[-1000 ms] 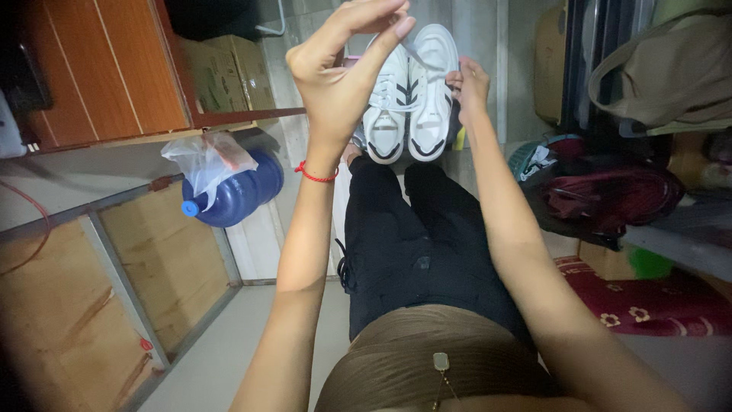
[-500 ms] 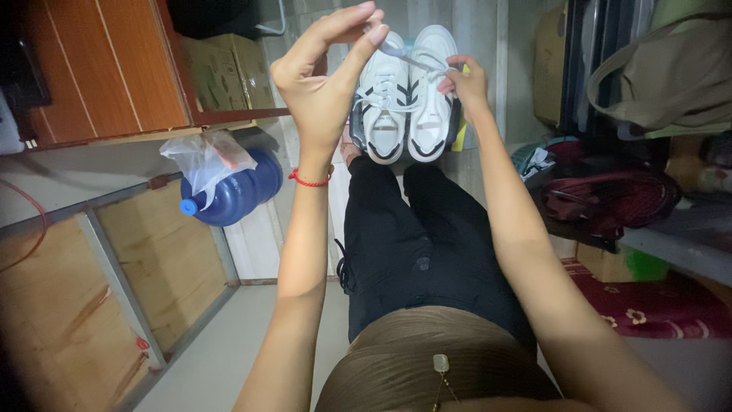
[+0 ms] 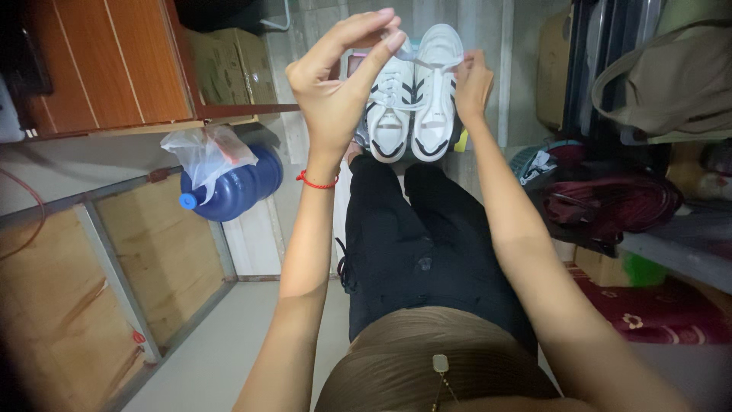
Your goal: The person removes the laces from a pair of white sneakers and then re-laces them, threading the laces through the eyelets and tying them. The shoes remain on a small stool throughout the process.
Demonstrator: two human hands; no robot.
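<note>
our left hand [image 3: 339, 84] has lifted higher, pinching a white shoelace [image 3: 427, 62] taut over the white sneakers [image 3: 412, 95]. our right hand [image 3: 471, 80] grips its other end, so the lace is tightening.

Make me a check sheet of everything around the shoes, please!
Surface: pale floor, partly bare.
Job's things: two white sneakers with black stripes on the feet; white shoelace pulled taut.
Clutter: blue water jug under a plastic bag; maroon bag; cardboard boxes.
Hands: left hand pinches the lace; right hand grips its other end.
Cables: nothing seen.
Surroundings: wooden cabinet; tan bag; red floral mat.
</note>
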